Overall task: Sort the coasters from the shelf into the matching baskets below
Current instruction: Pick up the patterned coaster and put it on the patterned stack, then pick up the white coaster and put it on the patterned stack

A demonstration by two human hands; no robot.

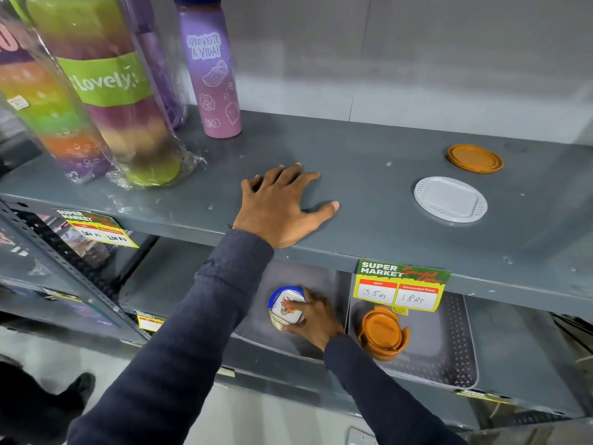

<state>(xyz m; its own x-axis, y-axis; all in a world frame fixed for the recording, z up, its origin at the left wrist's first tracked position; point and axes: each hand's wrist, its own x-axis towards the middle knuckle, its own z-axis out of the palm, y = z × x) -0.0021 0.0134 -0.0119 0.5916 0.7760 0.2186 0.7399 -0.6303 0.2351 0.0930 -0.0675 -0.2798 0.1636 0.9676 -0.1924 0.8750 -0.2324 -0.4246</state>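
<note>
The person is standing at a grey metal shelf [369, 155] with both arms reaching forward. The left hand [279, 207] is lying flat near the shelf's front edge, fingers spread and empty, apparently bracing. The right hand [316, 316] is reaching under that edge into the left grey basket [316, 271] on the lower level, its fingers curled around the side of a stack of printed coasters [286, 308], thumb lying across the top one; whether it is setting the stack down or only steadying it cannot be told. That stack is sitting toward the front of its basket. In the right grey basket [449, 345], just beside, a set of orange coasters in a holder [383, 332] is already resting at the basket's left end, partly behind a yellow price tag [401, 285] hanging from the shelf's front edge.

Two coasters are waiting on the shelf toward its right end: a white coaster [450, 199] nearer the front edge, and an orange coaster [475, 158] just behind it toward the back wall. Both are lying flat, well apart from the left hand, up and to the right of the right hand. Once free, the right hand looks the nearer one; it must be rising over the front edge and travelling rightward. The orange one seems bound for the right basket; no white set is showing below. Several wrapped bottles [106, 91] are standing at the shelf's left end.
</note>
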